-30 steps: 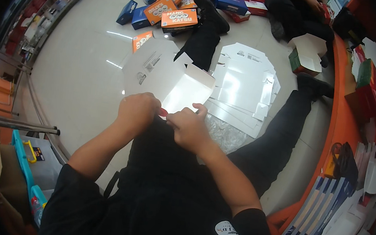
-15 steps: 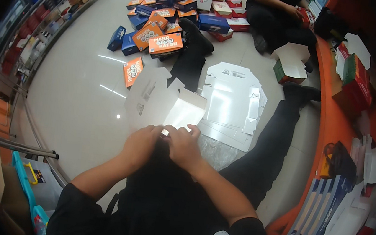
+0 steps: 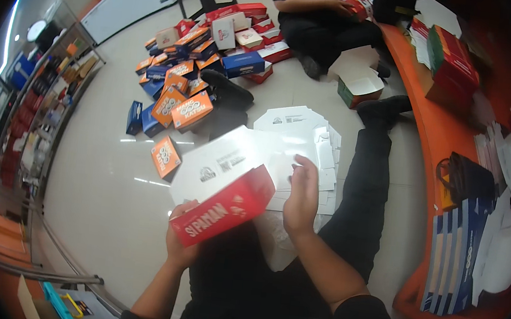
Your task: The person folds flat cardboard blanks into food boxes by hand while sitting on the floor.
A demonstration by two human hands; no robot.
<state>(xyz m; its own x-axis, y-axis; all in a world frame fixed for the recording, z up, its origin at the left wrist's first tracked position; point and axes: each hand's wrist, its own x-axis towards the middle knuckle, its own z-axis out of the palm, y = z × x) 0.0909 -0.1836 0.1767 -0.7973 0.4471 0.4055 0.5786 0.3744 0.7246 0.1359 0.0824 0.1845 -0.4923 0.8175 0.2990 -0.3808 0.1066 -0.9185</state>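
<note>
A red carton box (image 3: 225, 209) with a white inside is tilted above my lap, its white lid flap (image 3: 221, 162) standing open on the far side. My left hand (image 3: 180, 239) grips its left end, the thumb over the edge. Just right of the box, my right hand (image 3: 303, 196) is raised with fingers stretched out and nothing in it. Beyond the box, between my legs, lies a stack of flat white carton blanks (image 3: 296, 126), partly covered by the lid. A sheet of clear plastic (image 3: 276, 233) shows below the stack.
Ahead on the floor is a heap of orange, blue and red boxes (image 3: 198, 54). Another person (image 3: 319, 23) sits at the far right holding a red box; an open green box (image 3: 359, 86) stands nearby. An orange shelf (image 3: 414, 126) runs along the right, a metal rack (image 3: 37, 105) along the left.
The box has been turned so its red outside faces me. My right hand has let go and moved right; my left hand still holds on. The view has shifted, showing more of the far room.
</note>
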